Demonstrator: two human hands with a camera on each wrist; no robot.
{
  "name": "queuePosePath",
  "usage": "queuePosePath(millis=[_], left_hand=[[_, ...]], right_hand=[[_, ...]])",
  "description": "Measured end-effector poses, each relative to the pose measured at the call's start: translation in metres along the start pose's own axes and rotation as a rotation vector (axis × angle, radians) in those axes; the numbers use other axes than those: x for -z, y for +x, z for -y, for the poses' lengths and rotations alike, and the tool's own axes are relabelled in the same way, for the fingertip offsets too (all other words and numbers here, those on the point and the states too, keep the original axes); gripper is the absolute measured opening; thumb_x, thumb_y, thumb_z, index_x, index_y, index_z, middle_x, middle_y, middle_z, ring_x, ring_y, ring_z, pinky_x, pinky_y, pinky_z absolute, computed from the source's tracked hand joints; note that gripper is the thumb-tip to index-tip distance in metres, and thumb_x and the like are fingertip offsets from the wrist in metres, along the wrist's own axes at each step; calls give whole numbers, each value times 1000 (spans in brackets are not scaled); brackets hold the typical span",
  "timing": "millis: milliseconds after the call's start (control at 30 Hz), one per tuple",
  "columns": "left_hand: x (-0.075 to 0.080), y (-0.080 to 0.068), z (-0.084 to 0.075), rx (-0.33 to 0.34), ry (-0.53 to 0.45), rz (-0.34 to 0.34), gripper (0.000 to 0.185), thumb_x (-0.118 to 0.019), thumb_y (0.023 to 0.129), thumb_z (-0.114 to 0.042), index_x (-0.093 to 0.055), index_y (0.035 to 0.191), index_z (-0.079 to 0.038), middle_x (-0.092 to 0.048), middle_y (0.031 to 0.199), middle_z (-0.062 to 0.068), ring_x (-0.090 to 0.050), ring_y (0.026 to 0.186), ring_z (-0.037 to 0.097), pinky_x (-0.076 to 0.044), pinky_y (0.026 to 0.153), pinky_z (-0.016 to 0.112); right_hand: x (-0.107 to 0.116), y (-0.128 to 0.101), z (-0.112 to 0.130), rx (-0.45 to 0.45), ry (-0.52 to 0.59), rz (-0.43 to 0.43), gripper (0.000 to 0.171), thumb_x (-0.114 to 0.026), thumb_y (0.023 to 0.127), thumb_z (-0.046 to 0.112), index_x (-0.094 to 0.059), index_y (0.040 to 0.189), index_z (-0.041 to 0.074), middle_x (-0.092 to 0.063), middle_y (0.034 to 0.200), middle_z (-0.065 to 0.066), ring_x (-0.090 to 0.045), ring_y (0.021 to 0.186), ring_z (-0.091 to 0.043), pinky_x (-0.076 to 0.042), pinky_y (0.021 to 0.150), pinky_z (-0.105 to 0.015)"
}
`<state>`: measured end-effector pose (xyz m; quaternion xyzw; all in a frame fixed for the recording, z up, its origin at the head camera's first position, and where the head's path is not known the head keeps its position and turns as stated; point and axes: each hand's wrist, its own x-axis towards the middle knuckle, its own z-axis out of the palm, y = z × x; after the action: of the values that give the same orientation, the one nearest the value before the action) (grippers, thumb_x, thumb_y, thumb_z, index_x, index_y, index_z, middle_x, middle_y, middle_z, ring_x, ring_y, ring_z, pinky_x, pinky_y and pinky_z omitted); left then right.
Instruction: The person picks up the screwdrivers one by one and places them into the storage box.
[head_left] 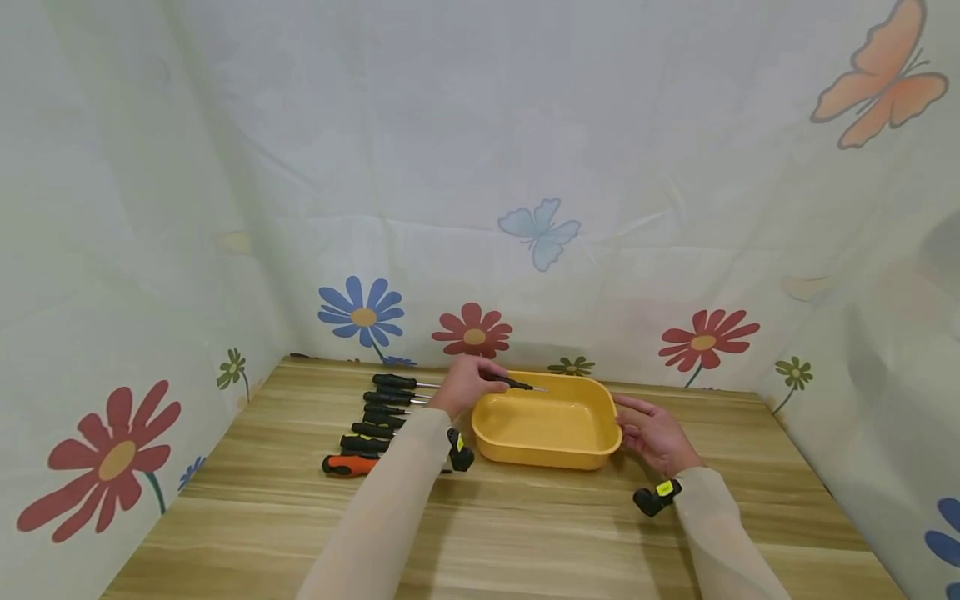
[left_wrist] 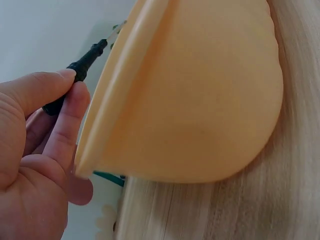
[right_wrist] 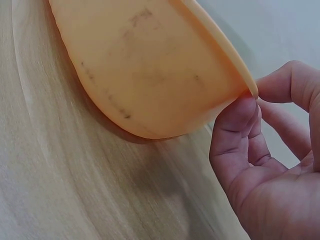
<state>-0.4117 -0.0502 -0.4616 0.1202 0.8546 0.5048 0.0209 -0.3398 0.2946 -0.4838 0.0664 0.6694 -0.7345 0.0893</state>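
One small black screwdriver (head_left: pixel 517 383) in my left hand (head_left: pixel 468 385), pinched by the handle between thumb and fingertips, shaft angled to the right. In the head view it crosses the back left corner of the yellow tray (head_left: pixel 547 427), tip over the inside near the back wall; can't tell how high. Right hand (head_left: pixel 654 435) pinches the tray's rim at the right end, tray sitting on the surface (head_left: pixel 540 533). Step in hand, as I read it: get the driver into the tray without shoving the tray about. Best way: right hand steadies, no lifting or pulling, since the tray looks light and would probably slide. Left should go a bit further right so the handle clears the rim too, not just the tip, then lower rather than drop. Pinch is only fingertip deep, so a knock on the rim could spin the driver loose. Laying it parallel to the back wall would leave most room. Also watch the left sleeve (head_left: pixel 393 500): it passes over the row of screwdrivers (head_left: pixel 386 398), and the wrist camera (head_left: pixel 461 454) sits just beside the tray's front left corner. Elbow up, or something gets nudged.
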Motion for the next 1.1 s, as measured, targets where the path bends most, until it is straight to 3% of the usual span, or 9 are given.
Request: queuePosePath(millis=[100, 367, 600, 1100], left_hand=[[-4, 2, -2, 5, 6, 19, 13, -83, 87, -16, -82, 99, -20, -73, 103, 0, -67, 94, 19, -61, 90, 35], [-16, 5, -7, 21, 66, 34, 11, -83, 86, -13, -82, 96, -18, -75, 99, -2, -67, 93, 18, -60, 91, 37], [-23, 11, -14, -23, 175, 61, 10, -83, 86, -12, -82, 96, -14, -76, 98, 1, -66, 88, 18, -59, 85, 34], [-30, 18, -23, -19, 263, 83, 12, -81, 87, -6, -82, 99, -7, -75, 98, 5, -64, 87, 19, -60, 87, 34]], right_hand=[[-1, 0, 0, 4, -7, -3, 55, -59, 101, 3, -44, 154, 1, -70, 124, -10, -69, 89, -17, -62, 81, -29], [1, 2, -4, 1, 4, -5, 55, -60, 99, 2, -45, 153, 0, -72, 115, -7, -69, 86, -17, -62, 80, -30], [0, 2, -1, -5, -11, -16, 54, -59, 99, 2, -46, 152, 0, -70, 121, -9, -68, 87, -18, -62, 83, -31], [-2, 3, 1, -12, -6, -7, 56, -61, 99, 4, -46, 152, 0, -71, 118, -8, -69, 86, -18, -62, 81, -30]])
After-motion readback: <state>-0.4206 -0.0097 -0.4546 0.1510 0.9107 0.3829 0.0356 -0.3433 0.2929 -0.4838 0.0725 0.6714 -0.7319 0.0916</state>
